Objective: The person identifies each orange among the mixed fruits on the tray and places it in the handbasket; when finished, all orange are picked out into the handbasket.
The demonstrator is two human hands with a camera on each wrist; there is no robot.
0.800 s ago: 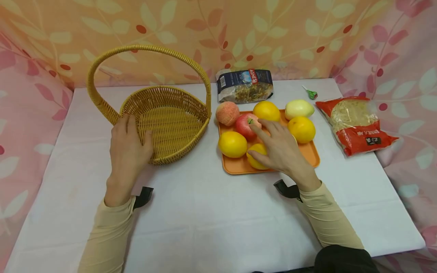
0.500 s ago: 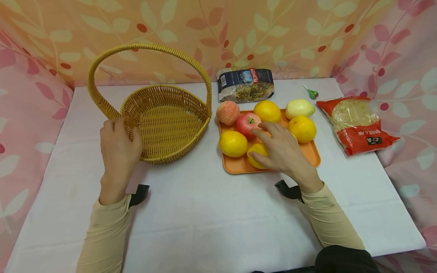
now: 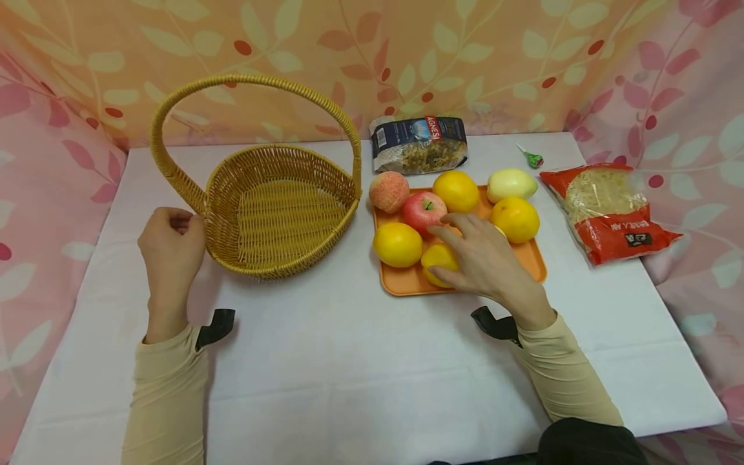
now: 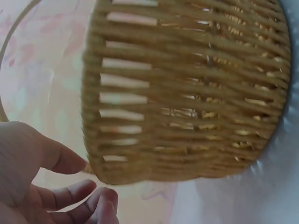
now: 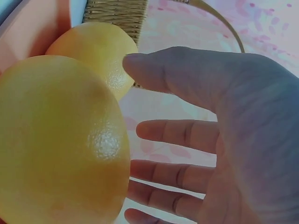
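Note:
An upright wicker basket (image 3: 290,223) with a tall arched handle (image 3: 256,79) stands at the left of the table. My left hand (image 3: 171,248) is at its left side, fingers loosely bent; in the left wrist view the thumb tip lies right at the rim near the handle's foot, with a gap between thumb and fingers. Over the orange tray (image 3: 401,284) my right hand (image 3: 488,261) hovers with spread, relaxed fingers. Just beside its thumb lies a yellow lemon-like fruit (image 3: 438,261), and a red apple (image 3: 424,212) is near its fingertips.
Also on the tray are a peach-coloured fruit (image 3: 389,192), a pale green fruit (image 3: 511,185) and several yellow fruits. Behind lies a dark AGNESI pasta bag (image 3: 418,145). A lollipop (image 3: 531,159) and a red-and-clear food bag (image 3: 607,213) lie at the right.
My left hand has moved left from the basket's front left rim to just outside its left side. My right hand stays over the tray, and the basket and fruit keep their places.

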